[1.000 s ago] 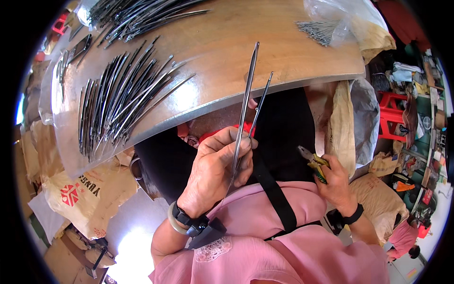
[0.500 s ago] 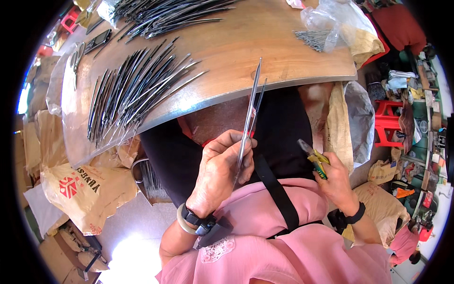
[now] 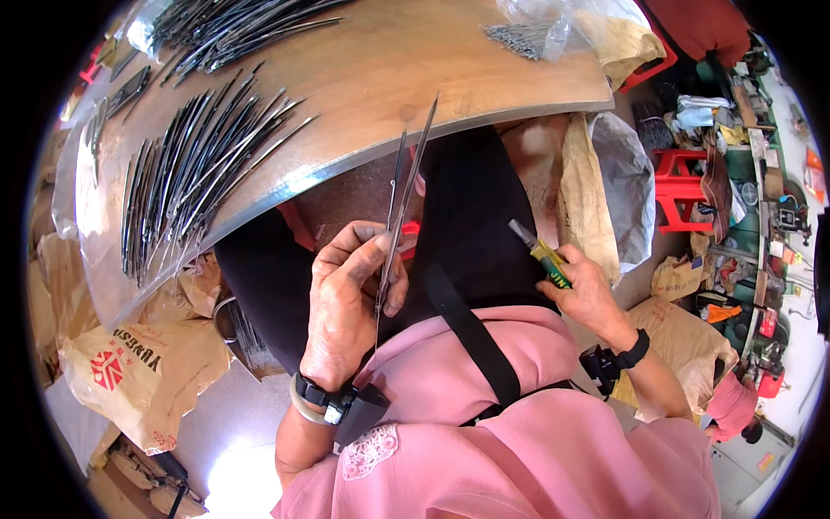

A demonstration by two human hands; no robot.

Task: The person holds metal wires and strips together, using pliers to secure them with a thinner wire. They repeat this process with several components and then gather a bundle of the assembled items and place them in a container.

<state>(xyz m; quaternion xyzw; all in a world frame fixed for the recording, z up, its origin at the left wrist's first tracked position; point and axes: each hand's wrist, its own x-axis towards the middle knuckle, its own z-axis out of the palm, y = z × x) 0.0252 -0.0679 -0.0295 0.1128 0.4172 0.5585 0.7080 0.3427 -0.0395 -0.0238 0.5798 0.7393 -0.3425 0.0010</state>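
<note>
My left hand (image 3: 350, 294) pinches two long, thin metal strips (image 3: 399, 203) between thumb and fingers. They stand upright over my lap, and their upper ends spread apart in front of the table edge. A small light spot shows on the shorter strip; whether the two are joined is hidden by my fingers. To the right, my right hand (image 3: 584, 294) is wrapped round pliers with yellow and green handles (image 3: 550, 265), their metal nose pointing up and left, apart from the strips. A bundle of similar dark strips (image 3: 194, 164) is fanned out on the wooden table (image 3: 406, 52).
Another pile of dark strips (image 3: 233, 30) lies farther back on the table. Small metal pieces (image 3: 519, 37) sit beside clear plastic at the table's right. Brown paper sacks (image 3: 147, 376) flank my legs. Red stools (image 3: 683, 190) and cluttered shelves stand to the right, where another person in pink (image 3: 735, 405) is partly visible.
The whole view has shifted, with the table moving left and up. The strips have turned in my left hand, so the shorter one now shows on the left. The pliers' handles look closer together.
</note>
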